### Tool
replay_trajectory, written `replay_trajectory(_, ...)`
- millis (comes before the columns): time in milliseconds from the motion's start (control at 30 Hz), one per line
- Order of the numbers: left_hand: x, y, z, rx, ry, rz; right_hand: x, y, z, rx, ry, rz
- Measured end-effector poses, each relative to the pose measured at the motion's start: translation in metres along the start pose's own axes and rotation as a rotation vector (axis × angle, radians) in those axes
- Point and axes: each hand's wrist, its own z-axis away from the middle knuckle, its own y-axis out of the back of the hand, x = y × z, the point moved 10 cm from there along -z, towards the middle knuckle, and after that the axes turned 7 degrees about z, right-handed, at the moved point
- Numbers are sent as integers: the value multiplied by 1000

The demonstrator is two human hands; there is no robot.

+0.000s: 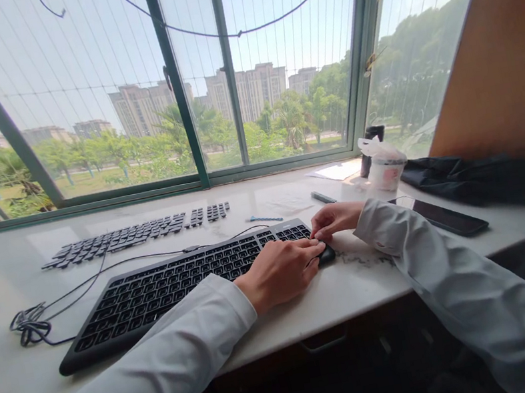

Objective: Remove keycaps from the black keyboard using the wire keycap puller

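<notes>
A black keyboard [158, 295] with its keycaps off lies at a slant on the pale desktop, its bare switch sockets showing. Across its right end rests my left hand [283, 269], fingers stretched out flat toward the right corner. My right hand [335, 219] is at that same corner, thumb and fingers pinched together right by the left fingertips. Whatever may be in the pinch is hidden. Behind the keyboard, loose black keycaps [147, 232] are laid out in rows matching a keyboard layout. A thin blue tool [266, 218] lies between the keycaps and the keyboard.
A coiled black cable [31, 323] sits at the left. On the right are a dark pen-like object [323, 197], a bagged cup [387, 171], a dark tablet-like device [451, 215] and black cloth [488, 180]. White paper [339, 171] lies near the window.
</notes>
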Motion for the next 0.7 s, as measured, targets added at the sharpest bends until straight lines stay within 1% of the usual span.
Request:
replay_trajectory(267, 7, 0, -2, -18, 1, -30, -3, 1, -3, 19, -27, -3)
replay_trajectory(700, 3, 0, -2, -2, 19, 38, -9, -1, -2, 34, -51, -3)
